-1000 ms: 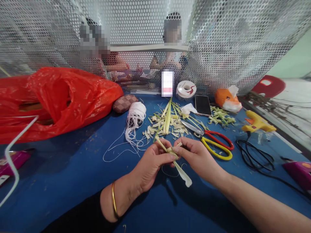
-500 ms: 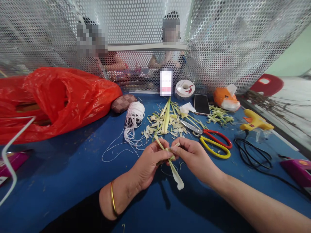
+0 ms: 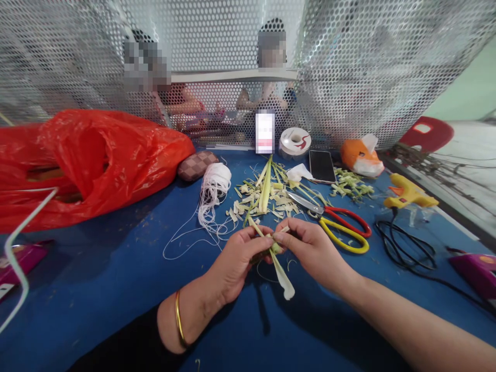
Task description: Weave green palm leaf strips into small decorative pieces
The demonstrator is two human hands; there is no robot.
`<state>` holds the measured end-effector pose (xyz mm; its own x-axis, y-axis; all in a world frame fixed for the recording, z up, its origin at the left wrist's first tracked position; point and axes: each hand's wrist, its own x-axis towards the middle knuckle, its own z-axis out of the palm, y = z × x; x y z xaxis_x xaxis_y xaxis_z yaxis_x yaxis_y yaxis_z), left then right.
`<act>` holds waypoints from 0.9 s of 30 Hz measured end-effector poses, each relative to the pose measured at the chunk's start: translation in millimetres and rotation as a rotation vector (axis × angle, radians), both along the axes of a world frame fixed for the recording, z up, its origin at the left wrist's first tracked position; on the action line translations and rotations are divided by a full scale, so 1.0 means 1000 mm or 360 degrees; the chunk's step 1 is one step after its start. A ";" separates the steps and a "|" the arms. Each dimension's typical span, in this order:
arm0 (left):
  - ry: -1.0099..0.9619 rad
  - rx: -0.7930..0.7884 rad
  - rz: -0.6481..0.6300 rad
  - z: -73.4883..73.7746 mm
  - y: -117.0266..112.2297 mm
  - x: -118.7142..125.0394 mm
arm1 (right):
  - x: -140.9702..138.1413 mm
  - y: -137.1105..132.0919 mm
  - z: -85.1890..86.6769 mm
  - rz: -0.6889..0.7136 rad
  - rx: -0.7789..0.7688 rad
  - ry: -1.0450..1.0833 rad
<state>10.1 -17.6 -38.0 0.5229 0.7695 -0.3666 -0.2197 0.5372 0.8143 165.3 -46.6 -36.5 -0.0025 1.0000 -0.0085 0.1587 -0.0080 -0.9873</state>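
Note:
My left hand (image 3: 237,261) is closed, its thumb and fingers pinching a small bundle of pale leaf strips (image 3: 284,284). One strip pokes out up and left past the thumb; another hangs toward me and ends in a broad whitish tip. My right hand (image 3: 315,253) meets the left one, with thumb and forefinger pinched on a short strip end of the same bundle. Fingers hide the bundle's middle. Beyond them lie cut leaf scraps (image 3: 279,199) and a longer yellow-green leaf piece (image 3: 265,191). Open scissors (image 3: 337,222) with red and yellow handles lie right of the scraps.
White string (image 3: 215,183) trails loose at left, beside a checkered pouch (image 3: 197,165) and a red plastic bag (image 3: 127,150). A ribbon spool (image 3: 287,144), dark phone (image 3: 322,166), fox-shaped tissue pack (image 3: 358,157) and yellow glue gun (image 3: 411,192) with black cord stand behind and right.
Both hands stay pinched on the leaf strips with only slight finger movement. The hanging strip's tip has risen a little. The other things on the table lie as before.

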 end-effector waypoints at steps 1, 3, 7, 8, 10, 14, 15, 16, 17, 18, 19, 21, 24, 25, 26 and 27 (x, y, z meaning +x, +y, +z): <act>0.0015 0.0001 -0.0030 0.000 0.001 0.000 | 0.001 -0.001 0.000 -0.0005 0.0049 -0.0075; 0.0017 -0.0014 -0.0089 0.000 0.002 -0.001 | 0.003 -0.002 -0.001 -0.0030 0.0168 -0.0264; -0.0032 -0.0114 -0.0182 0.000 0.004 -0.005 | 0.005 -0.005 -0.001 -0.0070 0.0391 -0.0515; -0.0047 -0.0140 -0.0202 0.000 0.004 -0.005 | 0.005 -0.005 0.000 -0.0075 0.0448 -0.0552; -0.0067 -0.0169 -0.0228 -0.001 0.005 -0.006 | 0.005 -0.004 0.000 -0.0086 0.0554 -0.0610; -0.0046 -0.0155 -0.0149 -0.002 0.005 -0.006 | 0.006 -0.003 -0.001 -0.0041 0.0620 -0.0604; -0.0041 -0.0153 -0.0115 -0.003 0.006 -0.006 | 0.006 -0.003 -0.001 -0.0030 0.0619 -0.0590; -0.0039 -0.0155 -0.0086 -0.003 0.006 -0.005 | 0.006 -0.003 -0.001 -0.0025 0.0615 -0.0579; -0.0039 -0.0155 -0.0069 -0.003 0.006 -0.005 | 0.006 -0.003 -0.002 -0.0028 0.0609 -0.0571; -0.0040 -0.0151 -0.0054 -0.003 0.006 -0.005 | 0.006 -0.003 -0.002 -0.0034 0.0598 -0.0564; -0.0040 -0.0141 -0.0040 -0.003 0.006 -0.005 | 0.006 -0.003 -0.002 -0.0041 0.0581 -0.0556; -0.0038 -0.0116 -0.0015 -0.002 0.005 -0.005 | 0.005 -0.003 -0.001 -0.0059 0.0536 -0.0538; -0.0028 -0.0087 0.0054 -0.001 0.005 -0.004 | 0.003 -0.003 0.002 -0.0072 0.0417 -0.0432; -0.0025 -0.0078 0.0085 -0.001 0.005 -0.004 | 0.003 -0.002 0.002 -0.0068 0.0356 -0.0350; -0.0023 -0.0067 0.0120 -0.001 0.005 -0.004 | 0.004 -0.002 0.003 -0.0069 0.0292 -0.0250; -0.0021 -0.0052 0.0150 -0.001 0.005 -0.003 | 0.005 -0.001 0.004 -0.0073 0.0232 -0.0144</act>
<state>6.9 -12.7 -38.6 0.4534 0.8035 -0.3858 -0.2811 0.5397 0.7936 169.9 -47.8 -32.4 0.0375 0.9896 0.1388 0.2500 0.1252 -0.9601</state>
